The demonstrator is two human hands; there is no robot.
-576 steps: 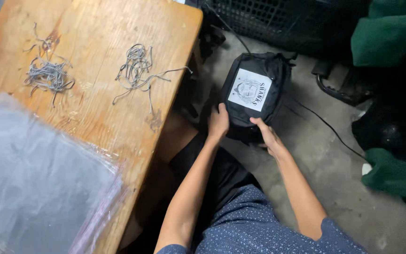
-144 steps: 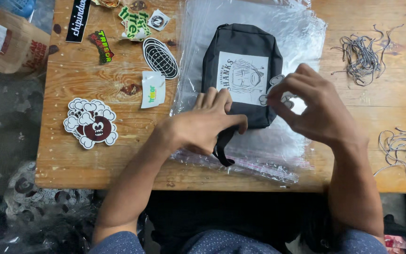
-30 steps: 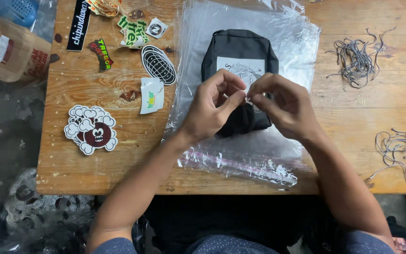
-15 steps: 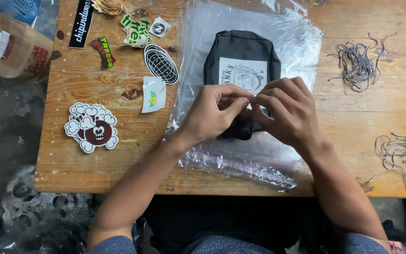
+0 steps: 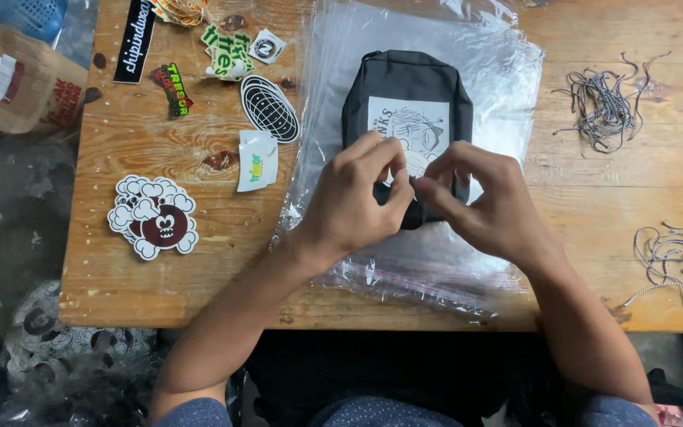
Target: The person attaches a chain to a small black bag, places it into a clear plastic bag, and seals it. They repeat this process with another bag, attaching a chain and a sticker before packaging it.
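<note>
Wooden table (image 5: pixel 594 198) seen top-down; near edge runs along the bottom of the view, left edge drops to a dark floor. A stack of clear plastic bags (image 5: pixel 499 87) covers the middle of the table, its lower edge close to the near table edge. Bare wood is open right of the stack, up to two bundles of cord: one upper right (image 5: pixel 606 99), one at the right edge (image 5: pixel 677 249). Left of the stack the room is taken by stickers: an oval grid sticker (image 5: pixel 269 108), a small white sticker (image 5: pixel 258 160), a cloud-shaped sticker (image 5: pixel 154 217) near the left edge.

Black pouch (image 5: pixel 409 83) with a white printed patch lies flat on the plastic bags, long axis away from the person. Both hands meet over its near end. Left hand (image 5: pixel 353 205) has fingers curled narrow, tips pinched toward the right hand (image 5: pixel 480 205), which is curled the same way. Fingertips almost touch; what they pinch is hidden, can't tell. Both hands cover the pouch's lower edge.
</note>
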